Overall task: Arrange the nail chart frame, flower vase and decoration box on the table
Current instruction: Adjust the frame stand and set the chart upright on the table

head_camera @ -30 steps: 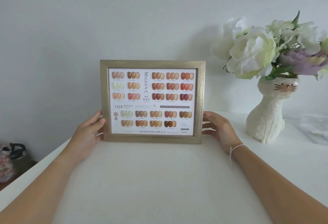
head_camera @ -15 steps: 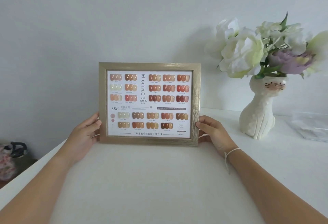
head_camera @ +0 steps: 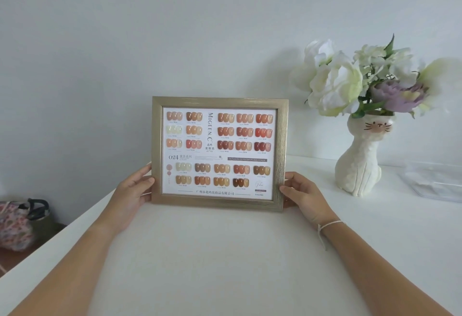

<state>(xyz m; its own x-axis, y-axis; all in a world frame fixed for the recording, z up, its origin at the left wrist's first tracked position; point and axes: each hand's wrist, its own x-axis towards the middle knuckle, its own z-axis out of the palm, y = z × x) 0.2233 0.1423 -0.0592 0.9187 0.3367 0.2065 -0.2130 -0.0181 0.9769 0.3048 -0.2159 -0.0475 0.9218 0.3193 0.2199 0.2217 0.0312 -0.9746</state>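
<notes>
White wall backs a white desk (head_camera: pixel 225 265) where the frame (head_camera: pixel 220 153) stands upright, long axis left to right, between both grips: left hand (head_camera: pixel 133 190) and right hand (head_camera: pixel 303 194) each curl round a lower side edge. Vase (head_camera: pixel 360 165) stands right; a clear box (head_camera: pixel 435 181) lies beyond it.

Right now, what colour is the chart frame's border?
Brushed champagne gold, on the nail chart frame; head view shows it best.

The nail chart frame (head_camera: pixel 282 155) was brushed gold; its swatches ran beige to brown (some red); the cat-shaped vase (head_camera: pixel 360 165) was cream.
</notes>
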